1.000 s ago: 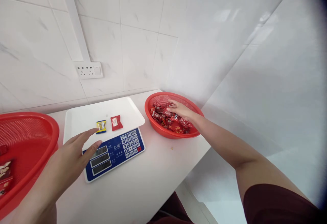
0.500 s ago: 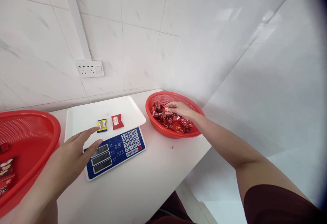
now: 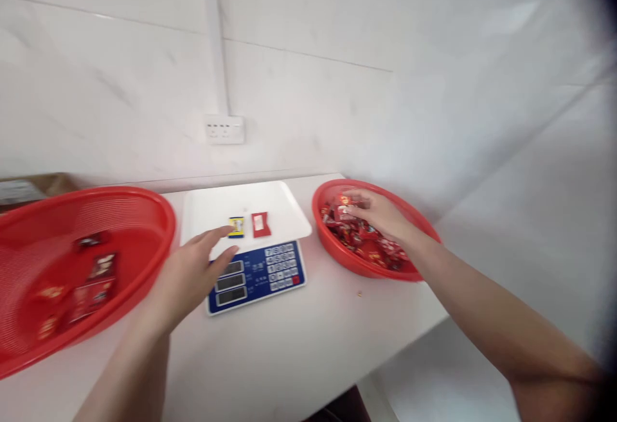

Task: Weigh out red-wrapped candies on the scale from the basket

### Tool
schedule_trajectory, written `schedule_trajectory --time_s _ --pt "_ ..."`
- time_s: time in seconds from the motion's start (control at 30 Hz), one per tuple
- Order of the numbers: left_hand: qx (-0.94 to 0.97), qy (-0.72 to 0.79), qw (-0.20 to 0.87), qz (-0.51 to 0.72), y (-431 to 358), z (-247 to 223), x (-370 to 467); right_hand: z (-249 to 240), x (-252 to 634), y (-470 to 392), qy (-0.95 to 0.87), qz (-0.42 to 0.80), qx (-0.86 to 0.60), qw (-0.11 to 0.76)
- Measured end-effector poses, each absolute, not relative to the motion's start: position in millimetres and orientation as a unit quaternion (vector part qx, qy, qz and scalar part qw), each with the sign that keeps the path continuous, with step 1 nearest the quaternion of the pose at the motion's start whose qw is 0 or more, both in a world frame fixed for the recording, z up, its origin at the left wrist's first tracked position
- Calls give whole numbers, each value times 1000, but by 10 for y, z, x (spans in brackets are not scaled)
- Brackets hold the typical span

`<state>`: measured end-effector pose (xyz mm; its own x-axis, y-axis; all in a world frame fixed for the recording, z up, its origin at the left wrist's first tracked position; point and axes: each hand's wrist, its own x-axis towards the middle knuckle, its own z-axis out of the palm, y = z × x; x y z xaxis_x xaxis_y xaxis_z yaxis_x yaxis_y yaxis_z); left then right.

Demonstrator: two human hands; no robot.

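Note:
My right hand (image 3: 378, 213) is over the right red basket (image 3: 332, 245), its fingers closed on a red wrapped candy (image 3: 346, 207). Beneath it lie several more red candy packets (image 3: 371, 245). Fingers apart, my left hand (image 3: 197, 274) hovers at the front left of the digital scale (image 3: 260, 281), holding nothing. Its index fingertip is close to a small yellow and blue packet (image 3: 236, 227) on the white weighing tray (image 3: 289, 216). A red packet with a white label (image 3: 261, 224) lies to the right of that one. The scale's display is too blurred to read.
A larger red basket (image 3: 166, 216) stands at the left with several dark and red packets (image 3: 91, 293) in it. Behind it is a cardboard box (image 3: 53, 184). A wall socket (image 3: 224, 130) sits above the scale. One tiny object (image 3: 359, 293) lies on the white table (image 3: 308, 358).
The view has swung left, showing more of the left basket. My right hand has lifted a red candy slightly from the pile. My left hand keeps its place near the yellow packet.

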<state>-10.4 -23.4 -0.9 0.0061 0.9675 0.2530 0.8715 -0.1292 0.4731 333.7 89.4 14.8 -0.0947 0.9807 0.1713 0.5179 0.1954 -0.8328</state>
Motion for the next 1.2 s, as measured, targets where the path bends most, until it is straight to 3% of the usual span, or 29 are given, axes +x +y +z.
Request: schedule_trajectory --time_s 0.2,0.3,0.43,0.63,0.93,1.2 --pt "661 572 295 387 -254 -40 25 198 2412 559 -668 509 -399 368" --pt "613 510 398 453 -238 -71 122 117 1981 438 -683 544 -342 347" --pt "539 482 444 529 -180 -103 139 18 1709 447 -682 552 -312 364" --pt "542 549 334 542 -96 -102 -63 -39 1811 659 -659 532 -387 365" --pt "626 678 179 341 -26 -234 -134 -93 1830 751 -625 558 -421 348" --pt "665 682 99 287 9 -290 -173 -115 1724 790 -686 523 -399 312"
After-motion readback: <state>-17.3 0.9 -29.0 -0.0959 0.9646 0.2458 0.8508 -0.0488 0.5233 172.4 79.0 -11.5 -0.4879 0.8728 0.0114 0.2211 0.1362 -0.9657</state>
